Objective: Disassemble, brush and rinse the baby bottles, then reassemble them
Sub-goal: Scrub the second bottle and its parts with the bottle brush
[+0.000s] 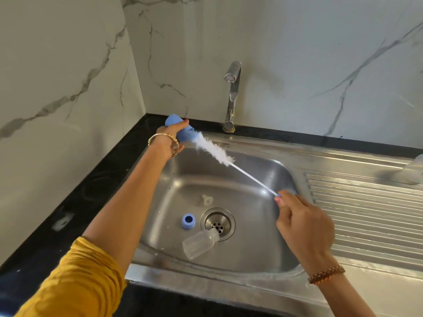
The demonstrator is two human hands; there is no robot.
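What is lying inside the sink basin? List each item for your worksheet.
In the sink: a clear bottle on its side, neck at the drain; a blue ring; a pale teat. Below the drain grate nothing shows.

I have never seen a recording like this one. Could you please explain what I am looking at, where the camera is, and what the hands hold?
There is no machine here. One camera, worn on a person's head, looks down at their own two hands over a steel kitchen sink. The left hand grips a blue plastic bottle cap. The right hand pinches the thin white handle of a white bristle bottle brush, whose bristles reach the cap. In the basin lie a clear plastic baby bottle on its side by the drain, a blue screw ring and a pale silicone teat.
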